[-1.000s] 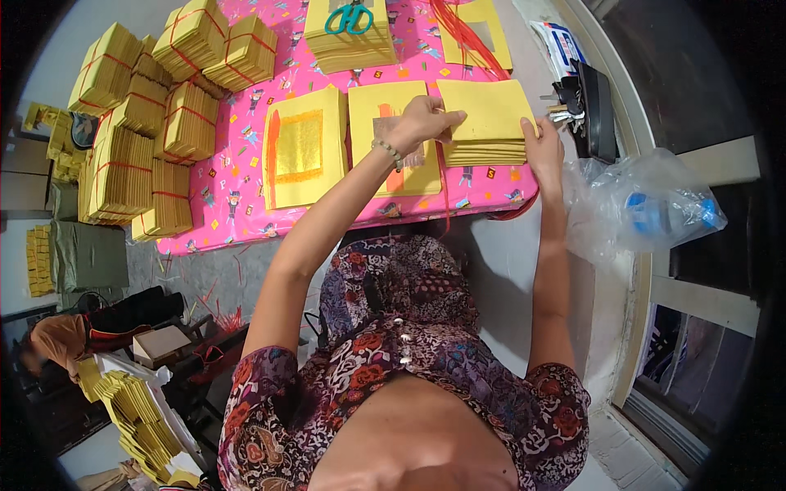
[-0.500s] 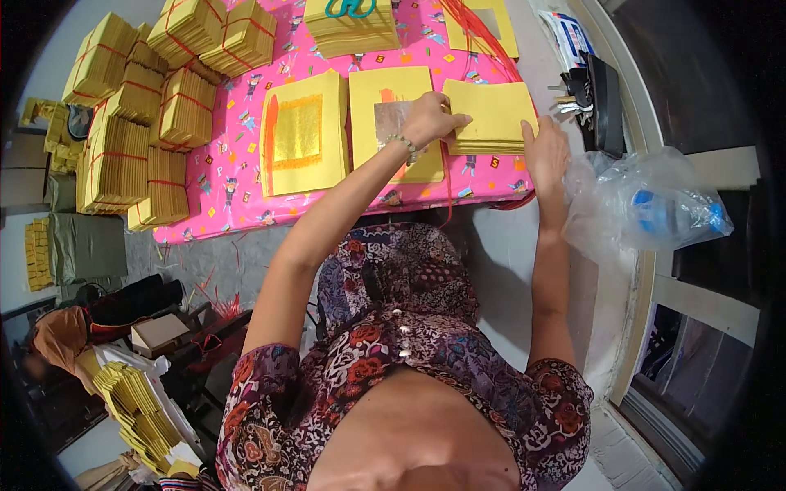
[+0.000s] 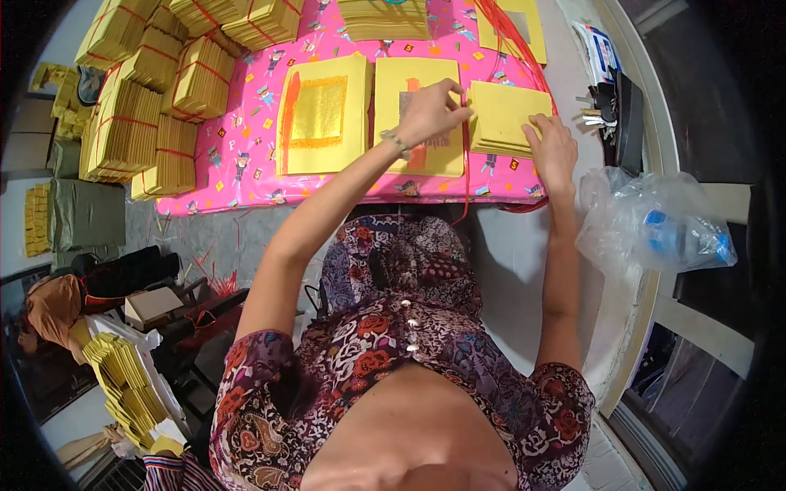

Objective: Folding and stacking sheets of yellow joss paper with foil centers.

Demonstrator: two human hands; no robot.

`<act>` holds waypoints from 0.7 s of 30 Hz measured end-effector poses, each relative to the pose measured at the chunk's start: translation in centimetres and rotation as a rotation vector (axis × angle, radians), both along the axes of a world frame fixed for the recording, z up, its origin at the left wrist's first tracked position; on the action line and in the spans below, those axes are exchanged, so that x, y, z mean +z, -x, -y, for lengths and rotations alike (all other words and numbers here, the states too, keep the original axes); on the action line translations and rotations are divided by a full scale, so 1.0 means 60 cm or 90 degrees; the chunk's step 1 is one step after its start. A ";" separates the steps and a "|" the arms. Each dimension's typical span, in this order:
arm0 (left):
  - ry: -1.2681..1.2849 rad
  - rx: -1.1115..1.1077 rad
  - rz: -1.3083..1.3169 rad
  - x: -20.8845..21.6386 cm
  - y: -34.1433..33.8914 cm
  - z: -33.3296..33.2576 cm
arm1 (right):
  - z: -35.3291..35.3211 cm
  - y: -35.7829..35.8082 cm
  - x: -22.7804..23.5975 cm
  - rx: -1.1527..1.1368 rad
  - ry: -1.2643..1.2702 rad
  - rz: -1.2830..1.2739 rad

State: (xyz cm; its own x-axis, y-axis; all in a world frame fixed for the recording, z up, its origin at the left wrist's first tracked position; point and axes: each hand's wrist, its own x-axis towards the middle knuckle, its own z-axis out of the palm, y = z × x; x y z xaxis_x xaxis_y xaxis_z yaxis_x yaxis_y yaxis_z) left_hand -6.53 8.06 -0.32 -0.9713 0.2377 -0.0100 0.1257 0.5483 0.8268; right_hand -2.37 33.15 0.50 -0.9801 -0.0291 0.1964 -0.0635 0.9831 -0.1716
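A small stack of folded yellow paper (image 3: 512,114) lies on the pink patterned tablecloth (image 3: 237,176), its layers slightly uneven at the near edge. My left hand (image 3: 432,114) is over the middle yellow sheets, its fingers apart and their tips by the stack's left edge. At the right edge, my right hand (image 3: 554,151) rests its loosely bent fingertips against the stack, fingers apart. Under my left hand, the middle pile of sheets (image 3: 417,74) shows a silver patch and orange-red marks, partly hidden. Left of it lies another pile with a gold square (image 3: 318,110).
Bundles of yellow paper (image 3: 123,131) tied in red stand at the table's left. Red strings (image 3: 524,49) trail along its right side. A clear plastic bag (image 3: 655,221) with a blue-capped bottle, a black pouch (image 3: 626,123) and keys lie at right. A tall yellow stack (image 3: 385,20) stands behind.
Both hands have loosened from the folded stack, the left fingers drawing slightly away from its left edge. The stack now sits a little tilted. The whole view has shifted slightly.
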 end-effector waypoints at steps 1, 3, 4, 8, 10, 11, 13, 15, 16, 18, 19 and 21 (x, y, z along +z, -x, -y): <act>-0.013 -0.058 -0.027 0.001 -0.005 0.025 | -0.003 0.001 -0.002 0.006 -0.001 -0.008; -0.024 -0.112 -0.051 0.004 -0.022 0.070 | -0.005 0.004 0.001 0.012 0.001 -0.013; 0.043 -0.168 -0.043 0.004 -0.034 0.088 | -0.007 0.006 0.004 0.015 0.002 -0.021; 0.279 -0.301 -0.150 0.005 -0.085 0.133 | -0.013 0.018 0.016 0.039 0.012 -0.041; 0.297 -0.293 -0.168 -0.004 -0.097 0.135 | -0.017 0.025 0.019 0.044 0.031 -0.045; 0.314 -0.286 -0.187 -0.008 -0.101 0.134 | -0.014 0.025 0.023 0.045 0.031 -0.044; 0.314 -0.288 -0.208 -0.016 -0.101 0.133 | -0.008 0.025 0.034 0.051 0.023 -0.105; 0.315 -0.289 -0.228 -0.021 -0.099 0.135 | 0.008 0.022 0.053 0.098 0.033 -0.163; 0.319 -0.294 -0.245 -0.023 -0.097 0.136 | 0.019 0.018 0.063 0.144 0.045 -0.223; 0.324 -0.298 -0.261 -0.026 -0.097 0.138 | 0.054 0.003 0.089 0.190 0.124 -0.203; 0.315 -0.294 -0.245 -0.027 -0.098 0.139 | 0.073 -0.007 0.095 0.235 0.203 -0.184; 0.305 -0.291 -0.229 -0.025 -0.099 0.139 | 0.103 -0.030 0.089 0.314 0.223 -0.112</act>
State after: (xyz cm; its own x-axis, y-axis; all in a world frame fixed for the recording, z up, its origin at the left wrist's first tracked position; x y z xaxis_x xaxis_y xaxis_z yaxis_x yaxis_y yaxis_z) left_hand -0.59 -0.26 -1.82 -0.7394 0.6679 0.0851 0.6447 0.6658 0.3756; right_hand -0.59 26.95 5.84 -0.8197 -0.3744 0.4334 -0.5520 0.7183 -0.4235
